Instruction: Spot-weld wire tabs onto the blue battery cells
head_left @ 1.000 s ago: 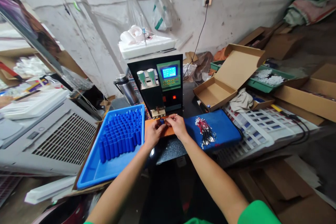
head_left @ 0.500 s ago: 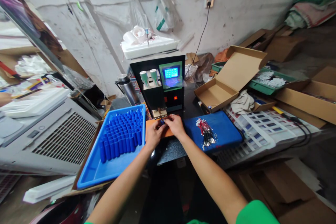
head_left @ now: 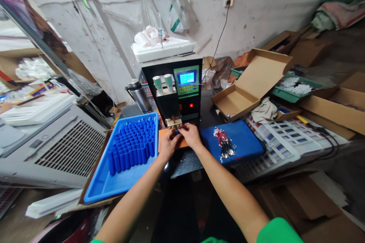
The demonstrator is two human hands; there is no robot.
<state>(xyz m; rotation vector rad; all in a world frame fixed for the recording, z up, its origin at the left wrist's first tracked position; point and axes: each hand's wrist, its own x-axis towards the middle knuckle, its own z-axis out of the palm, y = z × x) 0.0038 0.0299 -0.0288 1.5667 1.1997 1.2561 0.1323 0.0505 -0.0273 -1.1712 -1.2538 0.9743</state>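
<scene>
While a black machine [head_left: 167,103] stands just beyond them, the left hand [head_left: 167,145] and right hand [head_left: 190,136] are close together, the right's grip unclear; the lit screen [head_left: 187,78] bears writing too small to read, and the left pinches a mostly hidden blue piece [head_left: 177,131].

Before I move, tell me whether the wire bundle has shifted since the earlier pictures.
No: the wire bundle lies in the same spot on the blue pad.

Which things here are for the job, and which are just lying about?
Likely for the job:
blue piece between left hand and right hand
black machine
blue cylinders
red-and-black wires

Probably just lying about:
metal flask
open cardboard box
crumpled cloth
</scene>
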